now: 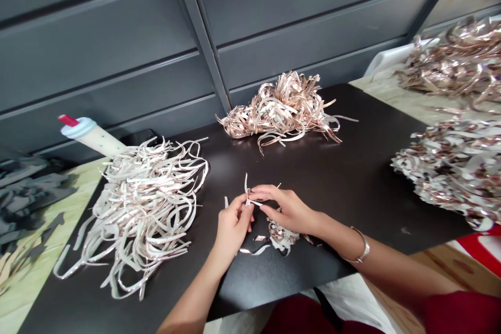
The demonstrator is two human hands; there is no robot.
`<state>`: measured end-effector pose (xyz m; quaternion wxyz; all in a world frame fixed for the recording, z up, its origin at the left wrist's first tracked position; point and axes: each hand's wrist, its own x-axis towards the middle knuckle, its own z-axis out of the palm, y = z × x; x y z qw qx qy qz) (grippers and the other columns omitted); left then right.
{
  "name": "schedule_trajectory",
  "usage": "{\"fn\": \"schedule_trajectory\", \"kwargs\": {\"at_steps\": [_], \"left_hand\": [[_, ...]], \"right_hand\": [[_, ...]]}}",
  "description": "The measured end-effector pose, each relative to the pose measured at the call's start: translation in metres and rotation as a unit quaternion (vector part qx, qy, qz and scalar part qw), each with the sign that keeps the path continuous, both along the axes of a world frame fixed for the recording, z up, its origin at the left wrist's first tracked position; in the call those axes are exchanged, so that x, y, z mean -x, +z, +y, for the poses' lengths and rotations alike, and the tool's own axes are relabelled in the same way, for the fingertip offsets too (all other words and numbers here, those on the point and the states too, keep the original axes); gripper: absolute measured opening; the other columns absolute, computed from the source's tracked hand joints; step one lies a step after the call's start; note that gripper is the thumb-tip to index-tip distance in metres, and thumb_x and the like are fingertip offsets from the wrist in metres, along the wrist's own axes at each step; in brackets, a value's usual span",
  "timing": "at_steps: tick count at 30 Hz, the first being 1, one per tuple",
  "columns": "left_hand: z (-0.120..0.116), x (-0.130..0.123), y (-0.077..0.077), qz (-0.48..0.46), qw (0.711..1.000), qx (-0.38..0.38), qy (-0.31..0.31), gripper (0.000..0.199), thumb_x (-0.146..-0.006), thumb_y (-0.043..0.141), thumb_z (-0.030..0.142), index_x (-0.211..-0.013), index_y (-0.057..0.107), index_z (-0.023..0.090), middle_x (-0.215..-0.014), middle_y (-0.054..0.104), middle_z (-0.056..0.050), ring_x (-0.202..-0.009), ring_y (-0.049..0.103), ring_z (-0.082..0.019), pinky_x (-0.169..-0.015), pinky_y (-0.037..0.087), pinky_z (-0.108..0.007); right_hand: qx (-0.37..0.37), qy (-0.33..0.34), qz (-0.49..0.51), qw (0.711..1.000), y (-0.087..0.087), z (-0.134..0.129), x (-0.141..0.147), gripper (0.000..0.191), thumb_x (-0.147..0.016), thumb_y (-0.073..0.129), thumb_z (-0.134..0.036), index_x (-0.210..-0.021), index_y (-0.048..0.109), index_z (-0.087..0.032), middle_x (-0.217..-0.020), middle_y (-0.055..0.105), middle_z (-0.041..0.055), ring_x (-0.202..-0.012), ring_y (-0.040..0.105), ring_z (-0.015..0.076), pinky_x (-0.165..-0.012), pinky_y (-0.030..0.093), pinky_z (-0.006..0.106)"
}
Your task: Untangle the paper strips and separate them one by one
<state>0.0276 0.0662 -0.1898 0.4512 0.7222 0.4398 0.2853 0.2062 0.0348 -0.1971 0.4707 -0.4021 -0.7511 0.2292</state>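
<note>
A narrow white strip with a rose-gold side [246,183] stands up between my two hands. My left hand [235,222] pinches it between thumb and fingers. From the right, my right hand [287,209] meets it, its fingertips closed at the strip where a pale end crosses. Beneath my right hand lies a small heap of white and rose-gold strips [282,237]. One loose curled strip [256,250] rests on the black table [250,282] just in front of my left fingers.
To the left spreads a large pile of white strips [148,203], with a white cup with a blue lid [97,135] behind it. A shiny rose-gold pile [285,107] sits at the back by the grey panel wall [136,42]. A bundle of mixed strips [454,167] hangs over the right side.
</note>
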Motion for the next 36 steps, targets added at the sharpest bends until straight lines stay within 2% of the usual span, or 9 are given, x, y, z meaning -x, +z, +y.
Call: {"fn": "schedule_trajectory", "kwargs": {"at_steps": [6, 12, 16, 18, 21, 24, 29, 33, 36], "left_hand": [[-0.001, 0.001, -0.003, -0.043, 0.999, -0.001, 0.01, 0.029, -0.088, 0.048, 0.03, -0.111, 0.061, 0.017, -0.088, 0.071, -0.004, -0.07, 0.07, -0.015, -0.072, 0.055, -0.027], [0.005, 0.007, 0.0, -0.061, 0.997, -0.014, -0.033, 0.025, -0.088, 0.047, 0.026, -0.1, 0.066, 0.015, -0.075, 0.07, -0.002, -0.049, 0.062, -0.01, -0.059, 0.052, -0.024], [0.002, 0.007, 0.004, 0.022, 0.991, -0.134, -0.008, 0.018, -0.087, 0.051, 0.025, -0.095, 0.066, 0.017, -0.072, 0.07, 0.0, -0.049, 0.061, -0.009, -0.051, 0.048, -0.02], [0.0, 0.007, 0.006, 0.074, 0.969, -0.234, 0.001, 0.012, -0.086, 0.054, 0.022, -0.086, 0.065, 0.017, -0.068, 0.07, 0.001, -0.054, 0.063, -0.01, -0.053, 0.047, -0.019], [-0.001, 0.007, 0.009, 0.102, 0.916, -0.386, -0.028, 0.016, -0.087, 0.049, 0.015, -0.076, 0.061, 0.017, -0.066, 0.069, 0.0, -0.055, 0.064, -0.011, -0.053, 0.046, -0.02], [0.001, 0.008, 0.01, 0.091, 0.842, -0.526, -0.076, 0.016, -0.085, 0.048, 0.008, -0.076, 0.058, 0.016, -0.068, 0.07, -0.002, -0.06, 0.066, -0.013, -0.059, 0.049, -0.024], [-0.002, 0.014, 0.012, 0.07, 0.756, -0.637, -0.131, 0.011, -0.082, 0.057, 0.01, -0.074, 0.055, 0.017, -0.07, 0.07, -0.002, -0.063, 0.066, -0.012, -0.062, 0.052, -0.025], [-0.008, 0.023, 0.016, 0.016, 0.767, -0.629, -0.122, 0.01, -0.086, 0.051, 0.011, -0.078, 0.052, 0.017, -0.072, 0.07, -0.004, -0.067, 0.067, -0.013, -0.06, 0.053, -0.025], [-0.005, 0.025, 0.02, 0.032, 0.765, -0.639, -0.074, 0.008, -0.084, 0.053, 0.009, -0.082, 0.053, 0.016, -0.077, 0.07, -0.006, -0.071, 0.066, -0.014, -0.06, 0.053, -0.026]], "right_hand": [[0.004, 0.038, -0.095, 0.995, 0.005, -0.002, -0.005, 0.05, -0.082, 0.042, -0.004, -0.129, 0.043, -0.019, -0.118, 0.062, 0.0088, -0.102, 0.062, 0.0176, -0.087, 0.052, 0.03], [-0.001, 0.084, -0.05, 0.995, 0.018, -0.002, -0.024, 0.051, -0.077, 0.038, 0.0, -0.123, 0.046, -0.018, -0.115, 0.063, 0.0084, -0.077, 0.062, 0.0111, -0.067, 0.049, 0.022], [0.032, 0.093, -0.008, 0.995, 0.019, -0.003, -0.027, 0.05, -0.074, 0.037, 0.001, -0.12, 0.042, -0.018, -0.108, 0.069, 0.0069, -0.05, 0.048, 0.0059, -0.051, 0.04, 0.019], [0.063, 0.105, 0.019, 0.992, 0.019, -0.003, -0.027, 0.051, -0.073, 0.038, 0.001, -0.12, 0.04, -0.018, -0.106, 0.071, 0.0065, -0.042, 0.042, 0.0045, -0.046, 0.036, 0.018], [0.144, 0.143, 0.115, 0.972, 0.017, -0.002, -0.027, 0.043, -0.073, 0.042, -0.002, -0.113, 0.043, -0.017, -0.101, 0.072, 0.0077, -0.056, 0.06, 0.0081, -0.057, 0.046, 0.02], [0.252, 0.205, 0.264, 0.908, 0.012, 0.002, -0.026, 0.031, -0.074, 0.047, -0.006, -0.103, 0.047, -0.016, -0.093, 0.074, 0.0086, -0.083, 0.07, 0.0171, -0.076, 0.052, 0.031], [0.346, 0.254, 0.351, 0.832, 0.0, 0.012, -0.031, 0.027, -0.067, 0.055, -0.009, -0.093, 0.049, -0.016, -0.079, 0.075, 0.0068, -0.07, 0.072, 0.0205, -0.065, 0.055, 0.031], [0.292, 0.16, 0.395, 0.856, 0.001, 0.021, -0.047, 0.02, -0.066, 0.053, -0.011, -0.084, 0.048, -0.018, -0.062, 0.072, 0.0001, -0.053, 0.068, 0.0178, -0.055, 0.054, 0.028], [0.235, 0.075, 0.295, 0.923, 0.008, 0.019, -0.05, 0.017, -0.074, 0.05, -0.012, -0.09, 0.051, -0.018, -0.075, 0.073, 0.0029, -0.068, 0.07, 0.0177, -0.069, 0.055, 0.033]]}}
